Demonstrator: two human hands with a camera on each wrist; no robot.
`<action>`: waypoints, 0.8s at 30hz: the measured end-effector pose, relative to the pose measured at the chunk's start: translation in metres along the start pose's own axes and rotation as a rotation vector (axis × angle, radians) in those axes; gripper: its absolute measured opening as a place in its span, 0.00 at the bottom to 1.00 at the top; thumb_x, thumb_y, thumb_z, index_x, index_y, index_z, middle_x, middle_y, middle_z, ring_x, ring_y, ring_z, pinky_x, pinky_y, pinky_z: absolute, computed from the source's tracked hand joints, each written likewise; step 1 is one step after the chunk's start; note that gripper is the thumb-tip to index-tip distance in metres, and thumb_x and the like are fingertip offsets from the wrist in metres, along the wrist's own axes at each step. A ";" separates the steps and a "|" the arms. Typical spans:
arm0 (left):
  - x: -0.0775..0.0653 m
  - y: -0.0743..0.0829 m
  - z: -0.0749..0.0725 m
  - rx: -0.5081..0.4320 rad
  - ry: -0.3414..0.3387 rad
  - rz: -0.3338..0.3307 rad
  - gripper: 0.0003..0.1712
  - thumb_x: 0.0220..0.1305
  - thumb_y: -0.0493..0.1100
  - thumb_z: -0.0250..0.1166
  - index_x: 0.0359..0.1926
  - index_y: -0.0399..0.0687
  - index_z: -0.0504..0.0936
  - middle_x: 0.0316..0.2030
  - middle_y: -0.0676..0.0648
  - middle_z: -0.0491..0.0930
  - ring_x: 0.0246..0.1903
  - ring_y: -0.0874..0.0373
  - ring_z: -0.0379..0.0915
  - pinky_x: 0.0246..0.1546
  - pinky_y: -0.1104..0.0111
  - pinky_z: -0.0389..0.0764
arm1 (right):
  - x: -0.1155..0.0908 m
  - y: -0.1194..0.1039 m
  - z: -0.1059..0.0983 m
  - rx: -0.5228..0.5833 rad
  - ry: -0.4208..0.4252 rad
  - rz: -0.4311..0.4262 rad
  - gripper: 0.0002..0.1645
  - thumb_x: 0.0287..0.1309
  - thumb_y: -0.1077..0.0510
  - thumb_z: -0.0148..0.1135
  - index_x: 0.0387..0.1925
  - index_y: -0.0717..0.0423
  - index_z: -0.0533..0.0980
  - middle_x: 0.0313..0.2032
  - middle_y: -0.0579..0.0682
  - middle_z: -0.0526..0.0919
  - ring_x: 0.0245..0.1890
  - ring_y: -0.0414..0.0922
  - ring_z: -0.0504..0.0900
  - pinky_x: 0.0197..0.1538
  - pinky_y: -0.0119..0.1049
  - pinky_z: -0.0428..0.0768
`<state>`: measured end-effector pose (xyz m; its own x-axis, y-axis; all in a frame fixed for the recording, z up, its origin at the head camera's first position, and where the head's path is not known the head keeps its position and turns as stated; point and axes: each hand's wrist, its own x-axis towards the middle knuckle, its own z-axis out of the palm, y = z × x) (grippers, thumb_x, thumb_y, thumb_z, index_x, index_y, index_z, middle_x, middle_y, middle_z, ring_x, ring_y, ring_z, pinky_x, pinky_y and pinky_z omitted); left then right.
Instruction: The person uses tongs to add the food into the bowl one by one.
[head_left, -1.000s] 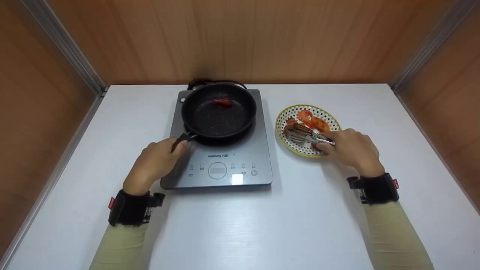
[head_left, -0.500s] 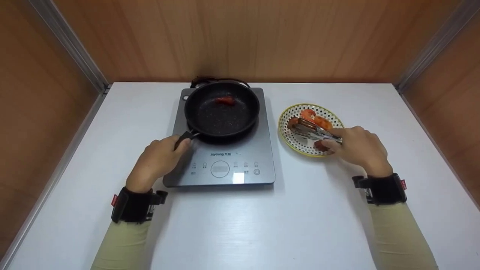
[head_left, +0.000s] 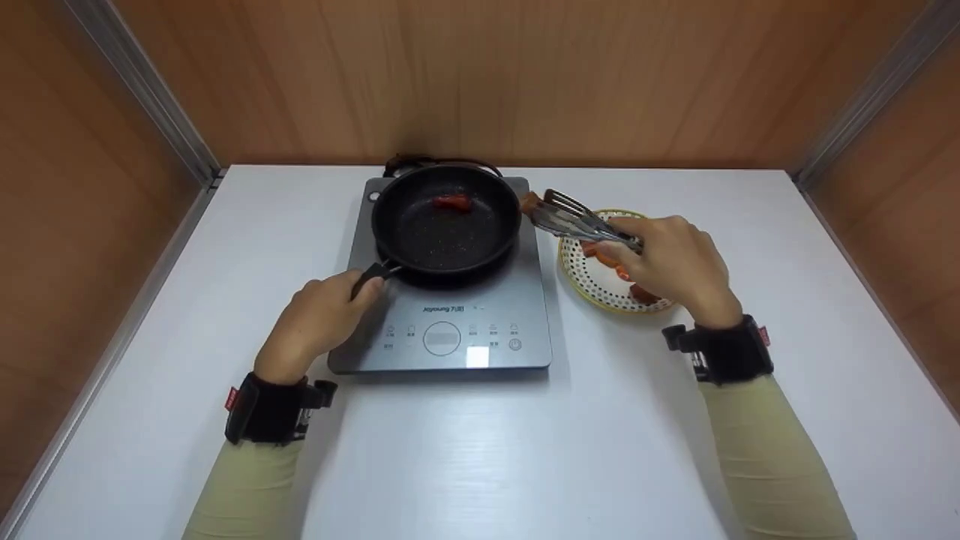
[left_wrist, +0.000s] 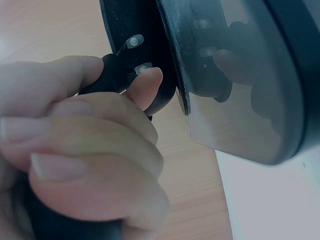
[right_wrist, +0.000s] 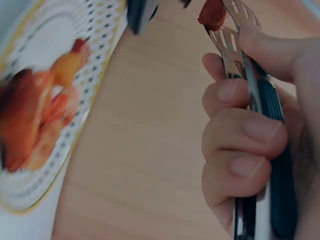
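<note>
My left hand (head_left: 319,319) grips the black handle (head_left: 373,276) of a dark frying pan (head_left: 442,240), its fingers wrapped round it in the left wrist view. One reddish piece of food (head_left: 452,202) lies toward the back of the pan. My right hand (head_left: 679,262) holds slotted metal tongs (head_left: 574,219). Between the tong tips is a small reddish-brown food piece (right_wrist: 213,15), close by the pan's right rim. Below the tongs stands a white dotted plate (head_left: 592,289) with a yellow rim, bearing several orange-red food pieces (right_wrist: 30,115); my right hand partly covers it.
The pan sits on a grey induction cooker (head_left: 480,315) with a control panel at its front. A black cord (head_left: 480,166) runs behind it. Wooden panels (head_left: 480,82) wall the white table (head_left: 465,450) at the back and both sides.
My right hand has lifted the tongs off the plate and moved them left and back toward the pan, a food piece in their tips. My left hand keeps its hold on the handle.
</note>
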<state>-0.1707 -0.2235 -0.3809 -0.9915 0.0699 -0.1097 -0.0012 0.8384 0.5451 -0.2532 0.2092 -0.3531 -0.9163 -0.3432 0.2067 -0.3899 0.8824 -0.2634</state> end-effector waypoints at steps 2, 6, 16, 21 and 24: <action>-0.001 -0.001 0.000 0.006 0.000 0.001 0.25 0.85 0.61 0.48 0.38 0.47 0.73 0.27 0.47 0.71 0.29 0.49 0.72 0.29 0.60 0.69 | 0.012 -0.015 0.000 -0.009 0.014 -0.044 0.22 0.73 0.37 0.64 0.61 0.39 0.84 0.27 0.47 0.82 0.29 0.49 0.77 0.29 0.45 0.69; -0.003 -0.003 0.000 0.002 -0.010 0.000 0.25 0.85 0.61 0.47 0.40 0.46 0.74 0.27 0.47 0.71 0.30 0.49 0.73 0.29 0.60 0.69 | 0.038 -0.044 0.004 -0.049 0.009 -0.117 0.18 0.73 0.37 0.63 0.53 0.40 0.85 0.27 0.47 0.80 0.29 0.48 0.77 0.31 0.48 0.74; -0.004 -0.007 -0.002 0.008 -0.010 -0.012 0.25 0.85 0.62 0.47 0.40 0.47 0.74 0.27 0.47 0.71 0.31 0.49 0.73 0.30 0.60 0.69 | 0.081 -0.100 0.035 -0.103 -0.099 -0.114 0.26 0.74 0.35 0.62 0.63 0.42 0.83 0.49 0.53 0.89 0.44 0.54 0.85 0.45 0.55 0.82; -0.005 -0.007 -0.002 0.012 -0.011 -0.021 0.26 0.85 0.62 0.46 0.39 0.47 0.73 0.27 0.47 0.72 0.31 0.49 0.73 0.30 0.60 0.69 | 0.095 -0.116 0.046 -0.129 -0.115 -0.127 0.26 0.75 0.35 0.61 0.63 0.43 0.83 0.52 0.53 0.88 0.48 0.53 0.86 0.48 0.54 0.82; -0.005 -0.006 -0.002 0.018 -0.003 -0.022 0.26 0.85 0.62 0.47 0.39 0.47 0.73 0.27 0.46 0.72 0.31 0.49 0.73 0.30 0.60 0.69 | 0.102 -0.122 0.052 -0.144 -0.106 -0.143 0.23 0.74 0.36 0.61 0.57 0.43 0.85 0.47 0.54 0.88 0.44 0.53 0.86 0.46 0.55 0.82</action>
<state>-0.1664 -0.2300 -0.3815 -0.9909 0.0532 -0.1240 -0.0204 0.8491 0.5278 -0.3041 0.0496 -0.3483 -0.8599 -0.4937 0.1300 -0.5067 0.8563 -0.0996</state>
